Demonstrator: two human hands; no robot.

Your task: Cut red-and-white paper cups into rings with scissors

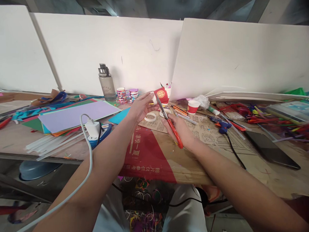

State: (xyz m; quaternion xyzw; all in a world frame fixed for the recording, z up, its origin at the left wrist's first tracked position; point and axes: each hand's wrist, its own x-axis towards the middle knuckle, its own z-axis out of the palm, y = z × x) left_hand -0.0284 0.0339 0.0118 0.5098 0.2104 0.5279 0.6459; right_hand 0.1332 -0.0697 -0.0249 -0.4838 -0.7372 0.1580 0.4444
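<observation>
My left hand (141,105) holds a red paper cup (161,95) tipped on its side above the cardboard. My right hand (181,130) grips red-handled scissors (170,120), and their blades reach up to the cup's side. A cut white paper ring (150,117) lies on the cardboard just below my left hand. A second ring lies partly hidden behind the scissors.
Another red paper cup (193,107) stands right of the scissors. A blue glue gun (220,124), a dark phone (271,149), coloured sticks (276,120), paper sheets (75,115), tape rolls (127,94), a water bottle (106,82) and a white charger with cable (92,129) crowd the table.
</observation>
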